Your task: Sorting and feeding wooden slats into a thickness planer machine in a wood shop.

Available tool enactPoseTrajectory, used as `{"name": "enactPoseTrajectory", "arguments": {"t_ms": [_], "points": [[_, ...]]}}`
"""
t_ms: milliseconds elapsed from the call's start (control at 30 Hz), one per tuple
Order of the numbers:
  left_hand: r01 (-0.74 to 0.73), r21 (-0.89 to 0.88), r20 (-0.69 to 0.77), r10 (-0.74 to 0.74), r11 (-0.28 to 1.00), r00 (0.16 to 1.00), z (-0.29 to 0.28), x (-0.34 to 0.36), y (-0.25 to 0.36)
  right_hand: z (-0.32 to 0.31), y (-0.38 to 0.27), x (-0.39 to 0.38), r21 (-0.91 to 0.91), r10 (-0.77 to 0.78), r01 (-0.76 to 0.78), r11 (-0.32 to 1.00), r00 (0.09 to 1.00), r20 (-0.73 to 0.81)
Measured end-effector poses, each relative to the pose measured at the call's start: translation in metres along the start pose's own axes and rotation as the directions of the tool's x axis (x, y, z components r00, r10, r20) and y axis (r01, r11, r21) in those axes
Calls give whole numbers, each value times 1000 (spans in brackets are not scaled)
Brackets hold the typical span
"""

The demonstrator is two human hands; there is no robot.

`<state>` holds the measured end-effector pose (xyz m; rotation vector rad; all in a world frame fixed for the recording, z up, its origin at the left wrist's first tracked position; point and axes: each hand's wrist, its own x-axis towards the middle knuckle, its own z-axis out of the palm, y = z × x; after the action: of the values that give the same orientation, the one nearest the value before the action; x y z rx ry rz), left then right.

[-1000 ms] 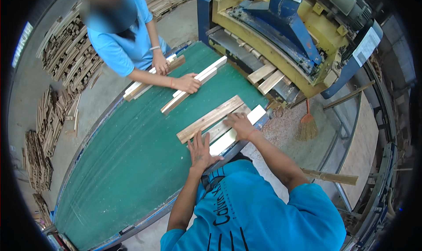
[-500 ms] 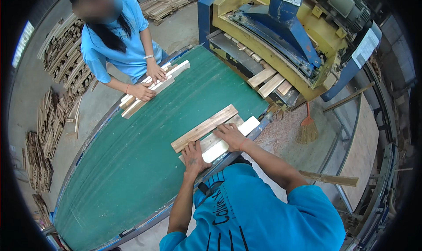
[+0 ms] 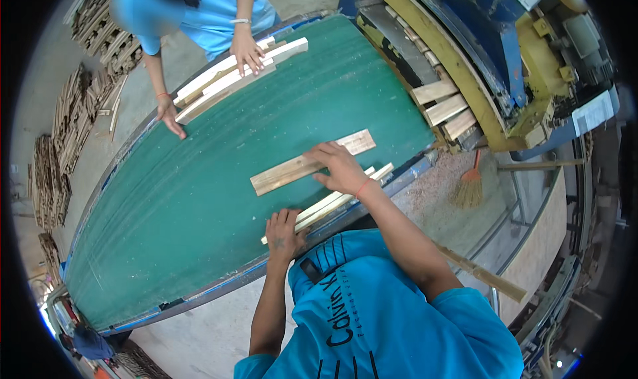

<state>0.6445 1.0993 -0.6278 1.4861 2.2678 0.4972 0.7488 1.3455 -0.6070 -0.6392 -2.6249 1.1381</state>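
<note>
Close to the near edge of a green conveyor belt (image 3: pixel 199 199), narrow pale wooden strips (image 3: pixel 330 205) stand side by side on edge. My left hand (image 3: pixel 284 235) is closed around their left end. Farther in, a flat brown wooden plank (image 3: pixel 279 174) lies slantwise on the belt. My right hand (image 3: pixel 339 170) spans this plank, fingers at its far edge and thumb at its near edge. Its underside is hidden.
Across the belt, a person in light blue rests one hand (image 3: pixel 246 50) on several strips (image 3: pixel 226 80). Wooden pieces (image 3: pixel 445 103) lie at the yellow and blue machine (image 3: pixel 458 47). A broom (image 3: pixel 470 183) stands right, and wood stacks (image 3: pixel 50 180) lie left.
My right hand has moved from the near strips onto the brown plank, now apart from them. The near pieces now stand on edge. The other person's hands have spread apart along their strips.
</note>
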Motion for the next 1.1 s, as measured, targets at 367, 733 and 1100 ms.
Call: {"name": "enactPoseTrajectory", "arguments": {"t_ms": [367,733,1100], "points": [[327,298,-317,-231,897,920,-47,9,-23,83,16,6,-255,-21,36,966,998,61],[40,122,-573,38,992,818,-15,-24,-131,58,6,-72,-503,71,-32,864,996,57],[263,-325,-452,-393,909,801,-22,-38,-89,42,-3,-90,-407,74,-101,908,994,-82]]}}
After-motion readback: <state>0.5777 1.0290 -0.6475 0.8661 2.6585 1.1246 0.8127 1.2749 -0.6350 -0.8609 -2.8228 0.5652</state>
